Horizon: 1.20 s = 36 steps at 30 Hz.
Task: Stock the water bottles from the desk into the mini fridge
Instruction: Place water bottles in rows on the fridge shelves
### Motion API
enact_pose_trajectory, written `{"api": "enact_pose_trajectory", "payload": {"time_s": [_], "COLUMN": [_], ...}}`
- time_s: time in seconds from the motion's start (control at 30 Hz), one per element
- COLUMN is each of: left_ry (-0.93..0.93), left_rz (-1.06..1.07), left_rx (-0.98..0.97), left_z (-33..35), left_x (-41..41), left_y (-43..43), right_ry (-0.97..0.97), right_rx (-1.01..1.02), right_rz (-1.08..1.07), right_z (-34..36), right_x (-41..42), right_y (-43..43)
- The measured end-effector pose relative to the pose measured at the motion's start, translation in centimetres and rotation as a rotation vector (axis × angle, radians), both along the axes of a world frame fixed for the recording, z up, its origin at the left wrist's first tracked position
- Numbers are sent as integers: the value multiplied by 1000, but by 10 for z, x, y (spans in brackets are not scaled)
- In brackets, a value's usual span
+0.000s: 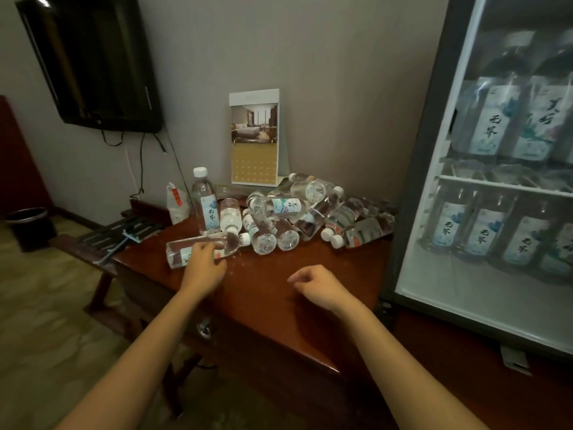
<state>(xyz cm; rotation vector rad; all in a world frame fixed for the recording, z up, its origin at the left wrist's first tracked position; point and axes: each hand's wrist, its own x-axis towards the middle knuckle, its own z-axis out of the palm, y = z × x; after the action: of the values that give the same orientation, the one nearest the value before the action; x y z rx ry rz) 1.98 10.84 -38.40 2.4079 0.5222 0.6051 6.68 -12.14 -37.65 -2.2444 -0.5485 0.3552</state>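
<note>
Bottle (231,242) lies sideways under left grip (203,259), fingers curled over it — right grip (316,282) loose, empty.

Mini fridge (418,181) cut by right edge, inner bottles (490,119) blurred.

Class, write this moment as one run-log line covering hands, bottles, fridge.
left hand grips lying bottle | right hand empty above desk | bottle pile unstocked | mini fridge shelves hold bottles
</note>
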Motion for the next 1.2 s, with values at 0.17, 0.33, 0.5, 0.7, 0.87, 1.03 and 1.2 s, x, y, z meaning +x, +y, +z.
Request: {"api": "enact_pose_trajectory", "payload": {"time_s": [0.17,0.33,0.5,0.7,0.87,1.03,1.2], "left_ry": [123,291,385,439,518,410,162], "left_rz": [104,99,86,84,101,4,-384], "left_rx": [188,323,525,536,403,290,-417], "left_z": [6,8,11,16,7,-1,8], "left_x": [11,23,32,33,13,-18,-48], "left_y": [31,58,65,64,52,36,-7], "right_ry": [-156,-297,-319,-283,-270,-136,264], "right_rx": [-315,-495,-535,-444,-362,-87,441], "right_rz": [270,294,289,265,257,148,44], "right_z": [-2,-2,-3,-11,-17,-15,2], "right_x": [-4,-2,2,4,-1,-12,-26], "right_y": [36,51,57,50,42,39,27]}}
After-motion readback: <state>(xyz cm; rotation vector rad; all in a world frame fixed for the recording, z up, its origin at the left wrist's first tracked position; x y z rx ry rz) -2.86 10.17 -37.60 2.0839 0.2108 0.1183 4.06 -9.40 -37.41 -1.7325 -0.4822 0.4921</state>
